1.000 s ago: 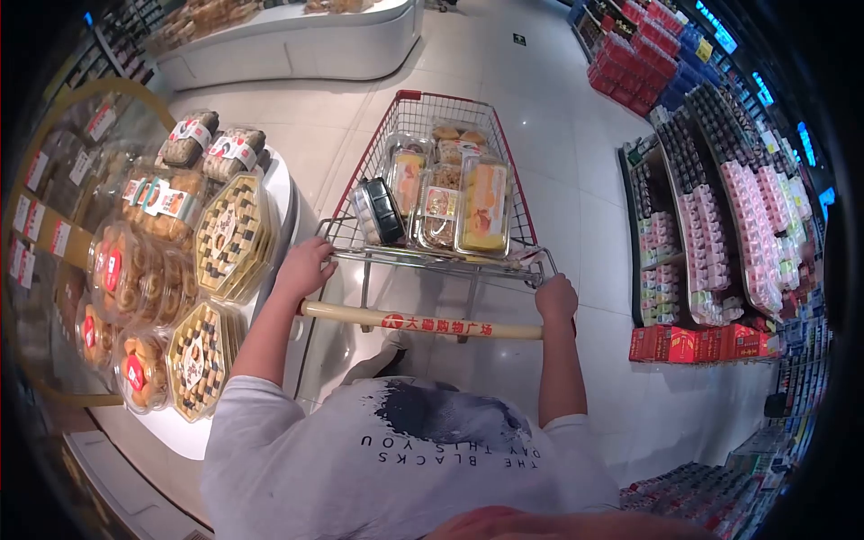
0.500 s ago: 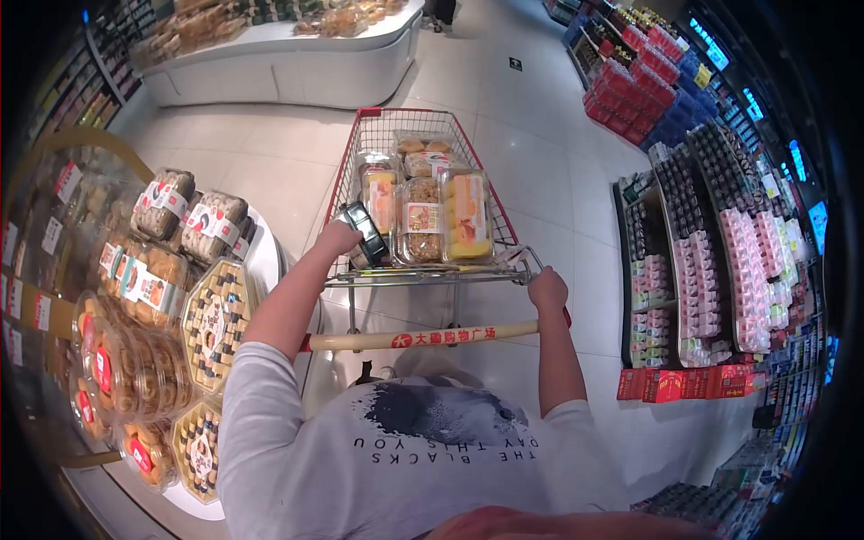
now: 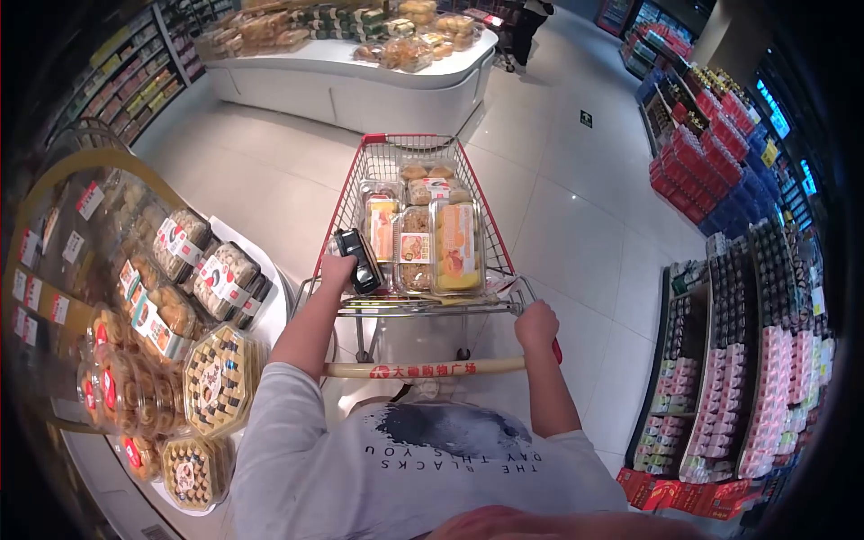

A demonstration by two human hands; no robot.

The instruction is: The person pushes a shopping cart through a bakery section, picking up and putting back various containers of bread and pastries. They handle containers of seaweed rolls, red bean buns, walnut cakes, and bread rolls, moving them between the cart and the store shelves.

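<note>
Head view has us at a red shopping cart [image 3: 409,138]. Our left hand [image 3: 337,272] is clamped on a dark tin [image 3: 358,259] at the basket's near-left corner, and our right hand [image 3: 536,324] is closed around the cart handle [image 3: 423,369]. We judge this the placing step. Letting go calls for a free gap beside the clear pastry boxes [image 3: 457,247] filling the basket.
</note>
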